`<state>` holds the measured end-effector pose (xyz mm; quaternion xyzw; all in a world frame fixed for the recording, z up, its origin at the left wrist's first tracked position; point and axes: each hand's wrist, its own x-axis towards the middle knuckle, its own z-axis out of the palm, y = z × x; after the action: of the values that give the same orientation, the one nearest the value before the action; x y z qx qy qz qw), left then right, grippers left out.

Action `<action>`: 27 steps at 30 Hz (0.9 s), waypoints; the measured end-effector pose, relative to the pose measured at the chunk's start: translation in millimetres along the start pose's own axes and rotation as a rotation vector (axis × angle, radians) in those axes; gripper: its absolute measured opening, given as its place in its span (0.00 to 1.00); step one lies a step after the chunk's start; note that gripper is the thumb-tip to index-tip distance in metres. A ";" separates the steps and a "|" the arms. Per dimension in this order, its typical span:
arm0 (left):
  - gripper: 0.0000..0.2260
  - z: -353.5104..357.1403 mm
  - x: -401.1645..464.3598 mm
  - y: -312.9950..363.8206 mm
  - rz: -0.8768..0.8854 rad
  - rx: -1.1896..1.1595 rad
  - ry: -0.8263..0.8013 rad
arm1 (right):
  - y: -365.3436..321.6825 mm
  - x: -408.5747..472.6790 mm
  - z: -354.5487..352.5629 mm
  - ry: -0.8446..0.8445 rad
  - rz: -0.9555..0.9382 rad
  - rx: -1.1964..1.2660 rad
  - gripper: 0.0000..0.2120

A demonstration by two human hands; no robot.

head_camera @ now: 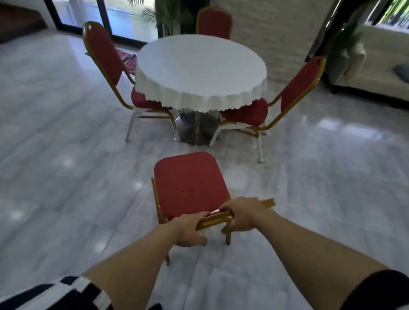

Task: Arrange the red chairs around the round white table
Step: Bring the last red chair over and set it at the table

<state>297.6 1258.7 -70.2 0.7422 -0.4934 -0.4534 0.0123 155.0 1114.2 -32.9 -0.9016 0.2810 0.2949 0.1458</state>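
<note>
A round table with a white cloth stands ahead of me. Three red chairs with gold frames sit around it: one on the left, one on the right, one behind it. A fourth red chair is in front of me, its seat facing the table and a gap of floor between them. My left hand and my right hand both grip the top of its gold backrest.
Glossy grey marble floor spreads on all sides. A white sofa with a blue cushion stands at the far right. Potted palms and glass doors are behind the table, and a brick pillar rises behind it.
</note>
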 end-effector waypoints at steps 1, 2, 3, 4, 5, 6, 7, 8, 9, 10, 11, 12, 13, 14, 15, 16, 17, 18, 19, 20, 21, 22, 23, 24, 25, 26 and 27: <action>0.31 4.2 1.4 -6.7 -0.029 0.034 0.041 | -0.9 2.9 0.7 0.001 0.002 -0.014 0.21; 0.27 8.6 3.6 -13.8 -0.053 0.051 0.092 | -3.0 4.9 0.7 -0.003 0.010 -0.023 0.17; 0.24 13.5 6.3 -18.4 -0.075 0.058 0.142 | -4.6 6.3 1.3 -0.004 0.024 -0.033 0.15; 0.20 18.3 9.0 -21.3 -0.092 0.062 0.187 | -6.5 6.9 2.1 0.003 0.036 -0.043 0.15; 0.18 20.5 11.4 -21.5 -0.103 0.073 0.226 | -8.5 8.5 3.9 0.016 0.051 -0.049 0.17; 0.17 21.5 13.0 -20.1 -0.114 0.081 0.252 | -10.7 9.1 5.5 0.030 0.061 -0.051 0.18; 0.16 21.6 14.7 -17.8 -0.119 0.089 0.260 | -12.2 10.1 7.9 0.037 0.069 -0.048 0.19; 0.16 20.5 17.6 -15.7 -0.115 0.108 0.255 | -12.9 12.0 10.5 0.041 0.081 -0.039 0.19; 0.16 19.2 19.6 -13.8 -0.108 0.130 0.243 | -14.1 12.8 12.8 0.040 0.091 -0.036 0.18; 0.18 18.6 21.7 -13.8 -0.102 0.146 0.224 | -15.2 12.7 14.7 0.042 0.097 -0.040 0.16; 0.19 17.9 22.9 -15.1 -0.105 0.151 0.198 | -17.0 12.1 15.2 0.045 0.105 -0.041 0.14; 0.20 16.2 23.9 -18.5 -0.101 0.154 0.182 | -20.2 12.7 15.6 0.051 0.116 -0.036 0.12; 0.21 12.3 24.0 -23.7 -0.096 0.160 0.176 | -25.0 15.3 15.5 0.057 0.129 -0.027 0.09; 0.21 12.0 23.6 -27.2 -0.094 0.160 0.171 | -29.1 15.8 18.2 0.062 0.141 -0.016 0.08; 0.21 4.6 22.2 -35.8 -0.100 0.167 0.170 | -38.4 20.6 17.6 0.080 0.152 0.009 0.07; 0.21 -0.4 20.5 -42.7 -0.105 0.174 0.170 | -46.2 24.0 18.9 0.097 0.164 0.031 0.08; 0.21 -7.4 18.6 -50.8 -0.109 0.185 0.169 | -54.7 29.4 19.1 0.117 0.171 0.057 0.10; 0.22 -13.9 16.6 -59.3 -0.106 0.188 0.163 | -63.6 33.5 19.1 0.141 0.172 0.077 0.13; 0.24 -23.4 14.4 -69.2 -0.102 0.199 0.154 | -73.2 39.9 18.1 0.170 0.168 0.095 0.15; 0.26 -31.4 13.0 -78.6 -0.092 0.208 0.148 | -81.3 44.6 17.7 0.194 0.162 0.108 0.15; 0.27 -39.6 11.2 -86.3 -0.081 0.218 0.140 | -88.2 49.0 17.1 0.216 0.155 0.121 0.15; 0.28 -46.9 10.4 -93.7 -0.070 0.228 0.130 | -94.6 53.0 16.4 0.235 0.149 0.130 0.15; 0.28 -54.1 9.5 -100.7 -0.063 0.235 0.119 | -100.7 57.5 15.1 0.249 0.144 0.142 0.14; 0.28 -60.4 9.1 -107.9 -0.061 0.237 0.115 | -106.9 61.4 13.4 0.258 0.142 0.155 0.13; 0.28 -66.5 8.2 -114.3 -0.063 0.241 0.111 | -112.6 65.9 11.7 0.267 0.139 0.168 0.12; 0.29 -72.6 8.8 -121.7 -0.063 0.250 0.112 | -118.9 70.3 9.5 0.275 0.139 0.179 0.11; 0.29 -78.5 8.7 -127.7 -0.065 0.257 0.111 | -124.9 74.1 7.6 0.280 0.136 0.186 0.11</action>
<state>444.4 1284.1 -89.3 0.7772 -0.5217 -0.3448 -0.0703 275.1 1186.2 -72.2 -0.8954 0.3849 0.1486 0.1675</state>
